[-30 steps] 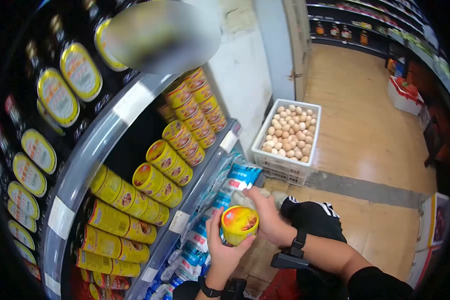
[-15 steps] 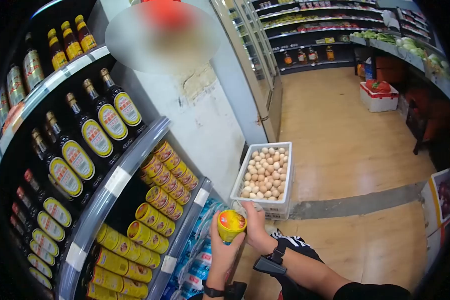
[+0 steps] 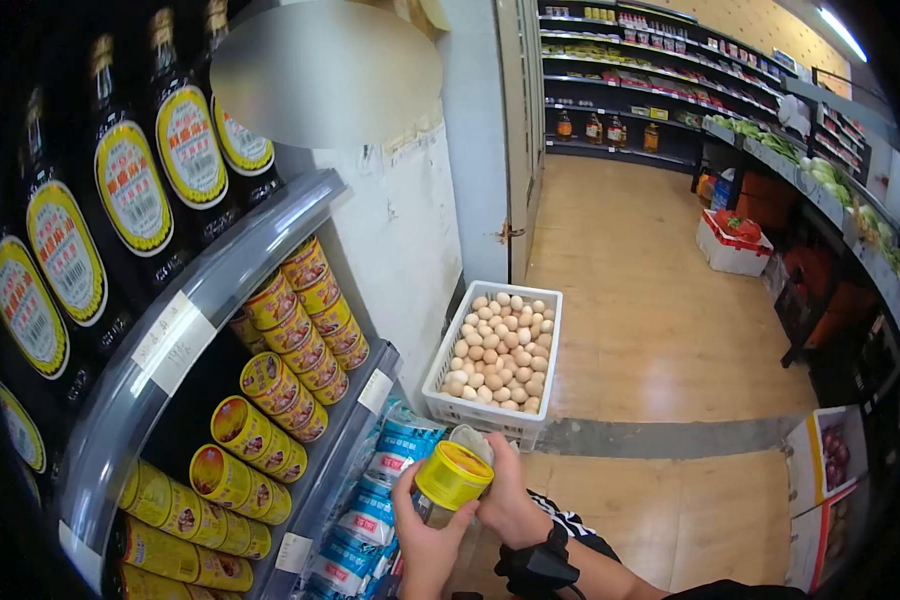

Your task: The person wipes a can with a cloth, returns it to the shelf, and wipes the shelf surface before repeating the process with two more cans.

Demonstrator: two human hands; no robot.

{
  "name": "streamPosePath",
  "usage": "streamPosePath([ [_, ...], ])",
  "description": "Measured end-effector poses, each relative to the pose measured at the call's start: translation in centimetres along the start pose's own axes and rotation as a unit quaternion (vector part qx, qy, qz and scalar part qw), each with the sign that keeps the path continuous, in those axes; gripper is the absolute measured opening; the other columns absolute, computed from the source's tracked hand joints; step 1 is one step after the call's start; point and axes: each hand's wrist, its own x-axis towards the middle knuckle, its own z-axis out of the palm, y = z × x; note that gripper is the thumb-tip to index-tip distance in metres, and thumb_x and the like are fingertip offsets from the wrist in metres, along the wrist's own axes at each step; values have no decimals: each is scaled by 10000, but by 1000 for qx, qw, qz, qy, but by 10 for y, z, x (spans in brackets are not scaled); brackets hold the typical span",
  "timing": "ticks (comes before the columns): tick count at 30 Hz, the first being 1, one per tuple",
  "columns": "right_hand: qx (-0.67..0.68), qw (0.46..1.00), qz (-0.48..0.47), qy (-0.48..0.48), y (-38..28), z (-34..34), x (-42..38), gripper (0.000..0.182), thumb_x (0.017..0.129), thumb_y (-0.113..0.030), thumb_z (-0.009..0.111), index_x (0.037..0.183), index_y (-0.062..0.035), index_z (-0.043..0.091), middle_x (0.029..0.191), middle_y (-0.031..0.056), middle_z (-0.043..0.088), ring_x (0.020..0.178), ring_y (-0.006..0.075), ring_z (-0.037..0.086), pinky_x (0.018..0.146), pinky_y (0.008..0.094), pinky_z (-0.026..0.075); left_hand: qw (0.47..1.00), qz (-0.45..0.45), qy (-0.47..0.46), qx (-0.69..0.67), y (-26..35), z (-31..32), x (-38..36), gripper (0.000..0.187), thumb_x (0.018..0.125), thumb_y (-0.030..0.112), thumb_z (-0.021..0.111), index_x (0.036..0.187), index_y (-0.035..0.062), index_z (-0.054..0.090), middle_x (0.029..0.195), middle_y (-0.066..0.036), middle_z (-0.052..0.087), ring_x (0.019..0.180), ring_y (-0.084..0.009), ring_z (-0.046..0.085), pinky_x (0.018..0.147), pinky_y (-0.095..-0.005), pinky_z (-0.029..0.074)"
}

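Holding a yellow tin (image 3: 455, 478), I have it tilted in front of me, well off the shelf's front edge. My left hand (image 3: 430, 535) is curled closed round its lower left side, thumb across the front. My right hand (image 3: 510, 500) is half closed at its right side; I cannot tell what the hidden fingers grip. Something pale (image 3: 470, 442) shows behind the tin's rim.

Blue and white bags (image 3: 365, 515) lie to the left of my hands, below the shelf's front edge. On that shelf (image 3: 315, 455), stacked tins (image 3: 240, 425) run in rows from the near left end to the far right corner. Dark bottles (image 3: 130, 185) stand on the upper shelf (image 3: 185, 320). Beyond my hands, a white crate (image 3: 438, 385) of eggs (image 3: 500, 350) sits on the floor (image 3: 650, 300).
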Motion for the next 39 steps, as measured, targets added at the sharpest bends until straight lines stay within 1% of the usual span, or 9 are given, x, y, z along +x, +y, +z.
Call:
streamPosePath([
  [4, -17, 1000, 15, -12, 6, 11, -6, 348, 948, -359, 482, 1069, -76, 644, 1017, 95, 693, 930, 259, 675, 869, 403, 547, 988, 113, 95, 44, -12, 8, -3, 781, 702, 134, 896, 1324, -6, 446, 1423, -247, 450, 1326, -408, 446, 1106, -487, 370],
  [6, -26, 997, 61, -46, 5, 0, 0, 355, 962, -361, 451, 1075, -82, 640, 1027, 94, 691, 940, 253, 672, 868, 404, 548, 993, 77, 84, 14, -11, 4, -5, 769, 763, 131, 853, 1382, -9, 420, 1434, -233, 451, 1330, -381, 454, 1113, -467, 370],
  [8, -10, 999, -14, -40, 8, 1, 4, 365, 978, -365, 422, 1065, -85, 639, 1027, 93, 687, 956, 242, 668, 867, 399, 549, 979, 13, -36, -201, -11, -4, -2, 606, 976, 147, 620, 1487, -25, 343, 1459, -173, 447, 1351, -255, 451, 1146, -410, 338],
  [13, -17, 998, 10, -64, 12, 1, 5, 420, 1014, -364, 376, 1162, -51, 614, 1111, 138, 678, 1022, 285, 661, 920, 453, 538, 966, -48, 8, -255, -3, -12, 1, 664, 913, 153, 704, 1463, -27, 378, 1401, -206, 502, 1329, -285, 475, 1131, -398, 354],
  [19, -40, 998, 23, -38, 16, 7, -3, 389, 988, -352, 413, 1138, -73, 640, 1094, 104, 691, 1043, 248, 662, 939, 397, 522, 985, -48, -30, -160, -8, -23, 3, 718, 847, 152, 773, 1440, -14, 403, 1385, -199, 511, 1283, -288, 511, 1099, -400, 386],
  [25, -19, 998, 26, -62, 26, 12, -5, 421, 991, -375, 392, 1159, -68, 626, 1122, 123, 690, 1027, 270, 669, 951, 408, 521, 965, 166, 95, 179, 9, -18, 1, 610, 782, 63, 781, 1328, 30, 510, 1384, -193, 489, 1305, -288, 486, 1106, -410, 373],
  [30, -22, 998, 51, -22, 33, 12, -7, 461, 988, -418, 375, 1161, -75, 629, 1108, 111, 697, 1007, 254, 677, 927, 410, 529, 963, 12, 28, -267, -1, -19, 0, 438, 882, 70, 712, 1302, 24, 599, 1493, -211, 406, 1382, -307, 419, 1143, -434, 339],
  [35, -33, 999, 24, 10, 38, 15, -6, 476, 984, -446, 381, 1154, -79, 632, 1089, 94, 698, 987, 253, 680, 917, 407, 532, 932, -55, 120, -338, 5, -17, 5, 533, 900, 104, 717, 1379, -11, 514, 1474, -208, 443, 1326, -282, 485, 1110, -402, 386],
  [39, -11, 999, 24, -29, 33, 1, -1, 463, 978, -446, 402, 1135, -80, 638, 1071, 102, 697, 976, 255, 681, 911, 411, 538, 975, -95, -6, -200, 6, -28, 3, 649, 839, 132, 786, 1392, -17, 480, 1386, -196, 535, 1281, -280, 530, 1088, -413, 405],
])
